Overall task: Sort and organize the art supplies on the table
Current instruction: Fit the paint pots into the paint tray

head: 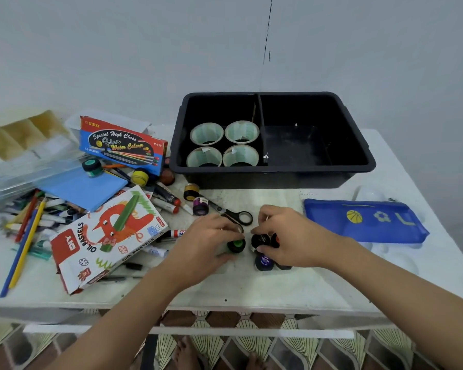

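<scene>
My left hand (209, 241) is closed around a small green-lidded paint jar (236, 245) standing on the white table (251, 287). My right hand (289, 236) grips a black paint jar (259, 240) just to its right, with another jar partly hidden under the fingers. A blue poster-colour jar (264, 262) stands in front of that hand. Behind them sits a black two-compartment bin (358, 145); its left half holds several tape rolls (206, 134), its right half is bare.
Scissors (238, 216) lie behind my hands. Purple (200, 206), gold (191, 191), yellow (140, 177) and green (92, 166) jars, an oil pastels box (104, 236), a water colour box (123, 145), loose pencils (24, 244) and markers crowd the left. A blue pouch (364, 220) lies right.
</scene>
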A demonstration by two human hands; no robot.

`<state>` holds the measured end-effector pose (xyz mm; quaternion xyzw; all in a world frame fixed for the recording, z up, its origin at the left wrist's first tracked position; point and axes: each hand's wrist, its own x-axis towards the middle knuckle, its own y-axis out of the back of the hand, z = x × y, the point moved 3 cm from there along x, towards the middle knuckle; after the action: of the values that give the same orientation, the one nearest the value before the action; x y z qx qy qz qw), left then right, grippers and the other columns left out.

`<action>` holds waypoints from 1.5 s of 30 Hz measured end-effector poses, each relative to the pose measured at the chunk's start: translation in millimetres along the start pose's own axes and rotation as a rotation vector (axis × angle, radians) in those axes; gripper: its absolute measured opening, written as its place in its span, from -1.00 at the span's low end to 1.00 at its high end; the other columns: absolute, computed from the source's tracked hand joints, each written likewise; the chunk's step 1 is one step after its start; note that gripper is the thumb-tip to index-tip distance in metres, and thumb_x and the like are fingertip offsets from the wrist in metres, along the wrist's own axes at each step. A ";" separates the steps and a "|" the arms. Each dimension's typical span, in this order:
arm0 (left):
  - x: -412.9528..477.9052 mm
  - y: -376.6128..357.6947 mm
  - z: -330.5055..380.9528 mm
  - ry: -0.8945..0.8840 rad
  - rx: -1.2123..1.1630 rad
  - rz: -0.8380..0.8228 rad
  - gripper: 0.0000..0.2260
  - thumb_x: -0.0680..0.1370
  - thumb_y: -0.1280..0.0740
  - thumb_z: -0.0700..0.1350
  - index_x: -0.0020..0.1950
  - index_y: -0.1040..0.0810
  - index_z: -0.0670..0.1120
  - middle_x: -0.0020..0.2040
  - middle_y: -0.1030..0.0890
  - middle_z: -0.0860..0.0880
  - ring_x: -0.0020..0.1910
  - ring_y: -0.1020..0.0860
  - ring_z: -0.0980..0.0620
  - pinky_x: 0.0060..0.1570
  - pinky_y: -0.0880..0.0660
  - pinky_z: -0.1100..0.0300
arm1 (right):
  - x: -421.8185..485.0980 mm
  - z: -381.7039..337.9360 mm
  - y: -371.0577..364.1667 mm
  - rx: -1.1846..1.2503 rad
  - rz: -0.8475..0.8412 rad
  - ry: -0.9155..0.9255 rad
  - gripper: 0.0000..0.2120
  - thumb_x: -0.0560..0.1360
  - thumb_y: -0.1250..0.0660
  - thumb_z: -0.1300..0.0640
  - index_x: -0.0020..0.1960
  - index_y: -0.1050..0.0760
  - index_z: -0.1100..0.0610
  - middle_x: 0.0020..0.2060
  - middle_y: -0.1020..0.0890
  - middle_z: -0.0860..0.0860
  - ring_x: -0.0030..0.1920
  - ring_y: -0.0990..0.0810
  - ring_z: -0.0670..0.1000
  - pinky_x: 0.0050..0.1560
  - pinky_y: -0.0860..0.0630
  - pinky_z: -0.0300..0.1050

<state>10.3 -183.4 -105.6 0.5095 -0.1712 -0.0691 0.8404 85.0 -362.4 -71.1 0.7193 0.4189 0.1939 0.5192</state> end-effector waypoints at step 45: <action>7.7 113.3 -173.2 0.562 0.158 0.236 -0.76 0.44 -0.50 0.00 0.04 -0.57 0.00 0.04 -0.56 -0.02 -0.04 -0.54 -0.04 -0.09 -0.55 0.05 | 131.0 -63.6 -23.2 -0.027 0.270 -0.238 -0.71 0.50 -0.33 -0.10 0.18 -0.49 -0.05 -0.16 -0.63 0.00 -0.14 -0.60 0.12 -0.25 -0.52 -0.07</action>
<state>72.9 12.0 -77.4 0.5491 0.0051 0.1860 0.8148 105.5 -217.3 -88.1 0.7798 0.2514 0.1811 0.5440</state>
